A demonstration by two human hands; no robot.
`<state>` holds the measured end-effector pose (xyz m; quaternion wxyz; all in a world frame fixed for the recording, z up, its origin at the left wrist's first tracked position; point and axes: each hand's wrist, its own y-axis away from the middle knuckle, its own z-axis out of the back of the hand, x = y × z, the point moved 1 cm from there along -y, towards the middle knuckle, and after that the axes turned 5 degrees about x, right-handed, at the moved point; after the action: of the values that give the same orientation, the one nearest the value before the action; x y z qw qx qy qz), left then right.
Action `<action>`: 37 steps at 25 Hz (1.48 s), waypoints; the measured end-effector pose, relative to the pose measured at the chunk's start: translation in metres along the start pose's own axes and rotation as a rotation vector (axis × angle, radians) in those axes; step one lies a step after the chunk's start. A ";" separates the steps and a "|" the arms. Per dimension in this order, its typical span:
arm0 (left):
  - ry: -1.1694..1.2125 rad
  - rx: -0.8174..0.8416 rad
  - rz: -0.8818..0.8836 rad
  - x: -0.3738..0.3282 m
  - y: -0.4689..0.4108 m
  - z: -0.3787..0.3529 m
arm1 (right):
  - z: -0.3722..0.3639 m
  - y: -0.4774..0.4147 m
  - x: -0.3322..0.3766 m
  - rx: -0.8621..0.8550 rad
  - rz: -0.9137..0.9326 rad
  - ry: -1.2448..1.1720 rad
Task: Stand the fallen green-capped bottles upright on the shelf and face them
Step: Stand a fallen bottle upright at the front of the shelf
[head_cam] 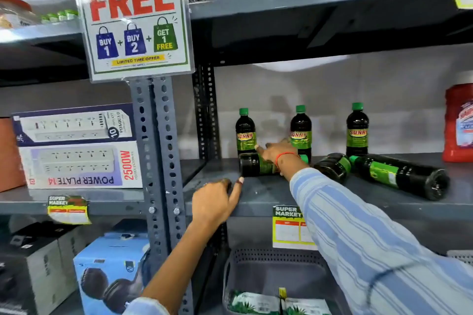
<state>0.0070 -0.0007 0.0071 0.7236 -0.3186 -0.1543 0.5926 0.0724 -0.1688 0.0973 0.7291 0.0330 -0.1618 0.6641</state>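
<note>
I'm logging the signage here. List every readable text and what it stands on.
"GET 1 FREE", "BUY 1 + BUY 2", "LIMITED TIME OFFER": promo sign.
"SUNNY": upright bottles.
"POWER PLATE 14", "2500W", upside down: extension box.
"10": upper extension box.
"SUPER MARKET": shelf price tags.
Fallen bottles' labels, tag prices, red container: unreadable.

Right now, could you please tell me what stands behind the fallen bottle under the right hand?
Behind the fallen bottle, two upright bottles stand: the left upright bottle and the middle upright bottle. The right hand covers the middle one's lower label and the shelf between them.
</note>
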 end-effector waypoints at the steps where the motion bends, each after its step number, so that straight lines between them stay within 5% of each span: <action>1: -0.027 -0.020 -0.003 -0.002 0.001 0.001 | -0.003 -0.002 0.000 0.024 -0.029 0.021; 10: -0.035 -0.140 -0.010 -0.001 0.002 -0.001 | -0.008 -0.026 -0.005 0.075 -0.227 -0.212; 14: -0.029 -0.144 0.038 -0.004 0.006 0.000 | -0.040 -0.080 -0.021 0.118 -0.302 -0.654; 17: -0.027 -0.209 -0.051 0.000 0.015 -0.008 | -0.028 -0.023 -0.004 -0.002 -0.232 -0.872; 21: -0.076 -0.314 -0.108 0.007 0.018 -0.018 | -0.024 0.018 0.013 -0.420 0.234 -0.727; 25: -0.111 -0.384 -0.118 0.005 0.020 -0.020 | -0.032 0.030 0.025 -0.461 0.524 -0.506; 34: -0.158 -0.380 0.016 0.002 0.029 -0.022 | -0.048 0.029 0.024 -0.398 0.282 -0.472; 37: -0.146 -0.364 0.030 0.002 0.030 -0.023 | -0.051 0.022 0.024 -0.258 0.286 -0.653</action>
<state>-0.0015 -0.0021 -0.0296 0.6319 -0.4028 -0.3062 0.5871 0.0626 -0.1297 0.0520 0.5374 0.1277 -0.4709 0.6878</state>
